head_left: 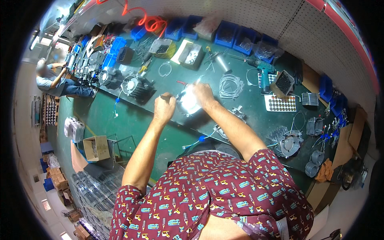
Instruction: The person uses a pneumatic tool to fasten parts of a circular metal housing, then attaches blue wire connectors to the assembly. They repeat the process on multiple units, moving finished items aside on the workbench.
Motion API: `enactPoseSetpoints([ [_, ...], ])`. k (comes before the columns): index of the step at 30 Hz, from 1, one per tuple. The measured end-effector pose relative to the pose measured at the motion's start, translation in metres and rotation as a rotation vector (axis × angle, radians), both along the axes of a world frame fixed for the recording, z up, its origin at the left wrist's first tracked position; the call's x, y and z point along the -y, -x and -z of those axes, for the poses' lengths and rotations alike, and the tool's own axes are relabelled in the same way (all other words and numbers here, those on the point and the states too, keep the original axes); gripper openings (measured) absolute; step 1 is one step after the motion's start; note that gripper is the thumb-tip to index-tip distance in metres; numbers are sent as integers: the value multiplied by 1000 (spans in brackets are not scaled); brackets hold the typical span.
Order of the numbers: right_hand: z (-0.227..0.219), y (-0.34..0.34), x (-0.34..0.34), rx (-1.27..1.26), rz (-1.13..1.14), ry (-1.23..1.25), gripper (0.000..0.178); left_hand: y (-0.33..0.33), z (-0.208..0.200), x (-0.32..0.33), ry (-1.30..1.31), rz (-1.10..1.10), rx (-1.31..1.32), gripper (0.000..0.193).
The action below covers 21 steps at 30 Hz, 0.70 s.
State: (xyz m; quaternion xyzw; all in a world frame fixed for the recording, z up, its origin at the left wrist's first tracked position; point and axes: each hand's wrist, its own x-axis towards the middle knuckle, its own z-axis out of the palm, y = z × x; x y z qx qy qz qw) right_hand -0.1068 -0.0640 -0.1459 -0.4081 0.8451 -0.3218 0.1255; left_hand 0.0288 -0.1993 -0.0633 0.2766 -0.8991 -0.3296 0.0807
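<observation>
- While closed in a fist, left hand (164, 109) grips a thin dark tool (165, 97), its tip pointing across at the lamp plate (189, 102); held that way, likely for pressing or turning at the plate's near edge.
- Rests on the plate from the far side: right hand (204, 93), fingers curled over the rim, seemingly pinning it flat so the tool cannot push it away. Cannot tell whether actually clasped round the edge or only pressed on top, since glare washes out the plate.
- Lies on the green desk (168, 86) directly between the two grips, close to the front edge, within easy reach.
- Beyond the right grip: coiled white cable (230, 86), then a teal drill (263, 72) lying on its side, set down ready but out of the way.
- Further right of that grip: a white sheet of dark discs (281, 103) and grey round housings (289, 143).
- Left of the tool grip: finned black lamp bodies (136, 85) lined along the desk, apparently queued.
- Far past both grips: blue bins (226, 34) along the wall, keeping small parts clear of the work spot.
</observation>
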Motion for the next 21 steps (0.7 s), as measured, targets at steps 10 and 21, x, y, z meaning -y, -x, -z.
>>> enactPoseSetpoints([
  [10,-11,10,0,-61,-133,41,35,6,-49,9,87,52,-117,24],
  [21,-62,-11,128,-76,12,209,45,-106,-21,217,-88,-347,-358,21],
])
